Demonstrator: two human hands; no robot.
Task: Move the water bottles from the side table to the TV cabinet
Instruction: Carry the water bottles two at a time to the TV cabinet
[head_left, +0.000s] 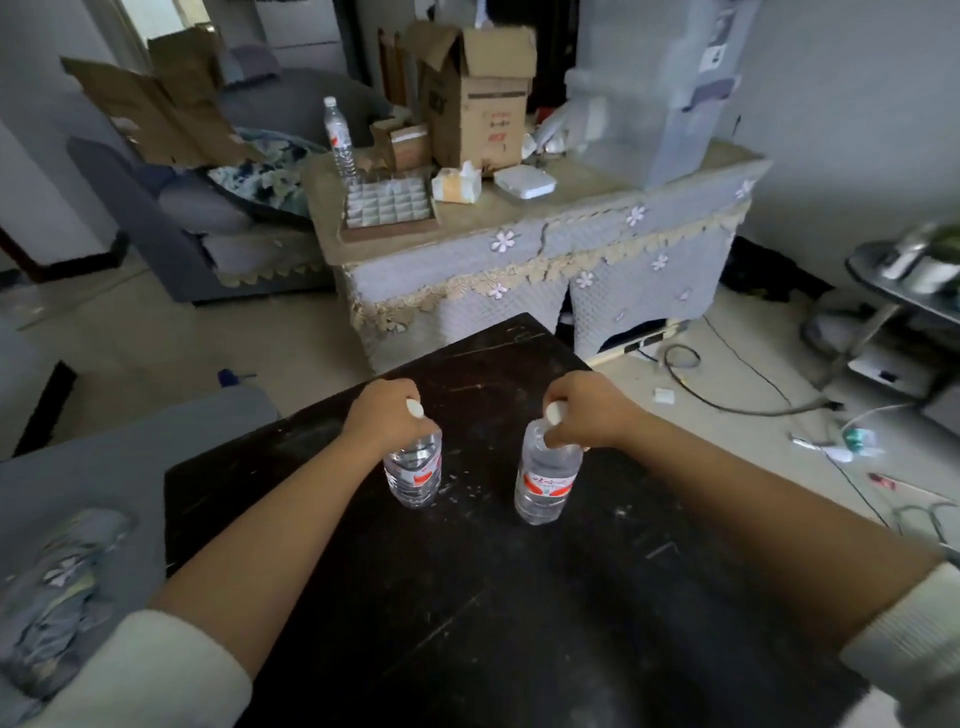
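**Both hands on the bottles at the dark table**

The person stands over the dark table (467, 597), arms stretched out with pale sleeves pushed back. The left hand (382, 415) sits on top of the left water bottle (414, 470), fingers curled down round its neck so that the white cap pokes out beside the knuckles. The right hand (587, 410) does the same on the right water bottle (545, 480), fingers clamped round the neck just under its white cap. Both bottles are clear with red and white labels, stand upright on the scratched tabletop, and sit near each other but apart, in the middle of the table's far half.

Beyond the table stands a cabinet (545, 270) draped in a quilted grey cover with little flowers and a lace edge. On its top a third bottle (338, 140) stands upright at the left corner, beside a tray of small packets (387, 208). Next to those are a tissue pack (457, 184), a flat white box (524, 182), an open cardboard box (475, 104) and a big translucent storage bin (654, 98).

A grey sofa (171, 223) with a patterned cushion lies to the left, and cables (727, 384) trail over the floor to the right
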